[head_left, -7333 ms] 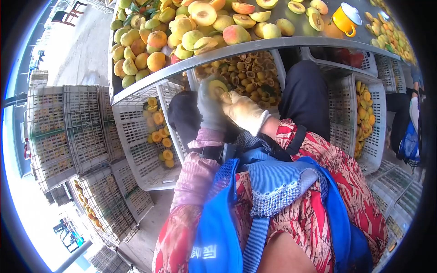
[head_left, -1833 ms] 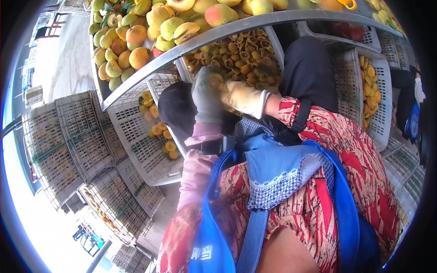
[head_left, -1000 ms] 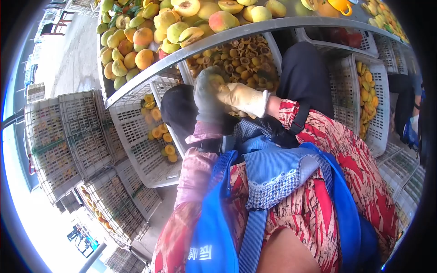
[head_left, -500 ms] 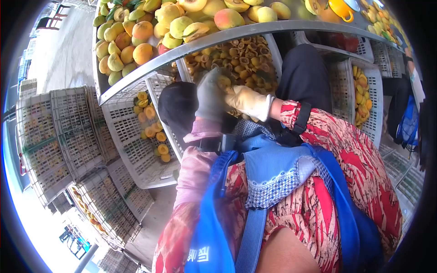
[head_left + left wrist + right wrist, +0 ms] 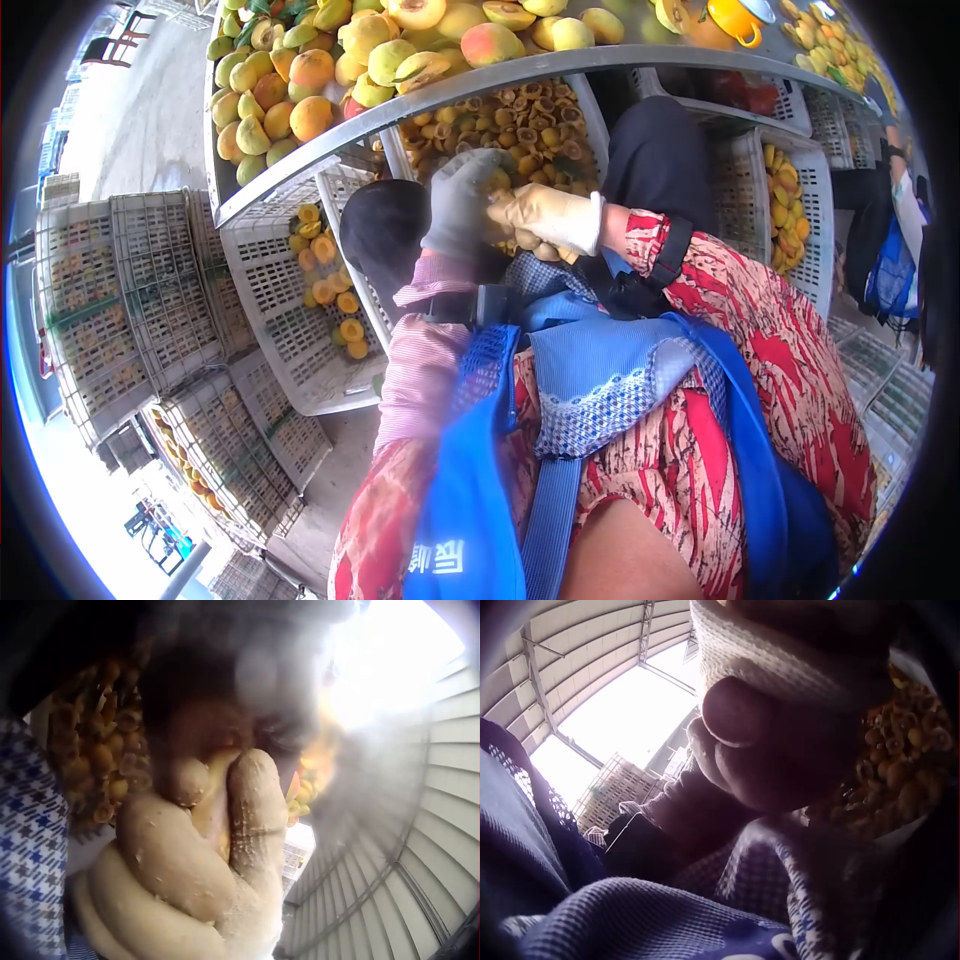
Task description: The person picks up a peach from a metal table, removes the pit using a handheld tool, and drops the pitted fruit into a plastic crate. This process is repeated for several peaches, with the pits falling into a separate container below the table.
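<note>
Fruit-laden bench (image 5: pixel 600 58) beyond the fingers; crate (image 5: pixel 592 112) of scooped halves (image 5: pixel 535 118) just past them. Left hand (image 5: pixel 460 205) curls round a fruit piece (image 5: pixel 214 814); right hand (image 5: pixel 550 215) pinches it, thumb opposing. Tool: cannot tell. Judgement: firm left grip, short controlled right-hand turns.

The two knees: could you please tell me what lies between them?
The left hand and right hand, both gloved, with a crate of cut fruit beyond, in the head view.
</note>
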Demonstrator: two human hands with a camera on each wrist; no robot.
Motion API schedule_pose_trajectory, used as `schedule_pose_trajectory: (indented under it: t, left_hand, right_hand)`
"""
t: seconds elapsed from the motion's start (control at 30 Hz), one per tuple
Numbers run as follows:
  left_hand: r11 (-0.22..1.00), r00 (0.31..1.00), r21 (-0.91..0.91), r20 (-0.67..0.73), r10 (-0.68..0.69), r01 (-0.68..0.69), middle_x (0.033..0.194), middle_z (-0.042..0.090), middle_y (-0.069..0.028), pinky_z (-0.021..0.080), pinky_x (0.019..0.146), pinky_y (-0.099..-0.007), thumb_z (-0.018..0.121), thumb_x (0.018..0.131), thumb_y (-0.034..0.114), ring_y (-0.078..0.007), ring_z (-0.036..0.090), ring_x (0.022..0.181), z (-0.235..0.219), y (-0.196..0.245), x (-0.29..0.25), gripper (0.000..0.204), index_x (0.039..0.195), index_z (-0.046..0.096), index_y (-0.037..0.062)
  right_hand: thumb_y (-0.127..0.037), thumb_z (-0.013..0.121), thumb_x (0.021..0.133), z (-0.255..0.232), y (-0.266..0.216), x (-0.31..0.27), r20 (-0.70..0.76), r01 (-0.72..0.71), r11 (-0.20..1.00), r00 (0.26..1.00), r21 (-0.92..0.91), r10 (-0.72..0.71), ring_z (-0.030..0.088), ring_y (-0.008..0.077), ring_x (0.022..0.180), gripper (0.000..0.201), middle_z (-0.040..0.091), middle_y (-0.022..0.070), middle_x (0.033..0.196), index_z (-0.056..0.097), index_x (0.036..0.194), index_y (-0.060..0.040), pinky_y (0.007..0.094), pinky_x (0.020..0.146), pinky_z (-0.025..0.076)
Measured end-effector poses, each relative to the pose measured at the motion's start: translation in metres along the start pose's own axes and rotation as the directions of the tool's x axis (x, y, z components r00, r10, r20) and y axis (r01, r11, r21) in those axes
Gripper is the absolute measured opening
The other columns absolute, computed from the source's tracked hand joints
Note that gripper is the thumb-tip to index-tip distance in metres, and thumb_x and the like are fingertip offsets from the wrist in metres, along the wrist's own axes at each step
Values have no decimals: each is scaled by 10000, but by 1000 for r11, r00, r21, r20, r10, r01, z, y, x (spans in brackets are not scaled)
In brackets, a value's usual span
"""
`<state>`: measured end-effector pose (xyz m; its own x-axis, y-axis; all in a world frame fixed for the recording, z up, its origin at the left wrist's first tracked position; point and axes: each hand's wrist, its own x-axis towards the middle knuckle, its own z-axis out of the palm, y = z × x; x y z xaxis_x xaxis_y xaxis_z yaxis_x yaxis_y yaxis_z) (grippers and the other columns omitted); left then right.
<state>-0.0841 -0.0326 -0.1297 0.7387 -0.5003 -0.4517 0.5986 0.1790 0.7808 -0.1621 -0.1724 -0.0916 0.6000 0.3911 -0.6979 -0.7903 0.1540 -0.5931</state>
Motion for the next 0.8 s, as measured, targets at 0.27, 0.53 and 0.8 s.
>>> schedule_pose_trajectory:
  t: [0.27, 0.53, 0.8]
  left_hand:
    - [992, 991, 114, 127, 40, -54, 804, 659, -44, 484, 621, -251, 631, 854, 119, -121, 602, 679, 4, 1, -7, 177, 955, 666, -22]
    - [969, 979, 202, 174, 105, -140, 908, 678, -85, 497, 752, -266, 551, 874, 107, -150, 624, 806, 7, 11, -13, 214, 951, 679, -46]
    - [962, 957, 128, 199, 213, -241, 887, 686, -75, 491, 694, -239, 595, 865, 104, -129, 612, 741, 7, 1, -17, 189, 924, 691, -47]
  right_hand:
    - [-404, 521, 928, -2, 14, -8, 274, -88, 919, 962, 384, -23, 280, 37, 400, 295, 332, -70, 555, 499, 885, -113, 214, 372, 210]
    - [-449, 499, 929, 18, 4, -16, 133, -81, 949, 990, 304, 42, 266, 28, 398, 350, 334, -80, 567, 496, 896, -100, 199, 374, 224]
    - [-379, 564, 880, 5, 29, -4, 437, -241, 745, 896, 622, -75, 407, 82, 445, 279, 410, -27, 601, 534, 941, -108, 216, 367, 301]
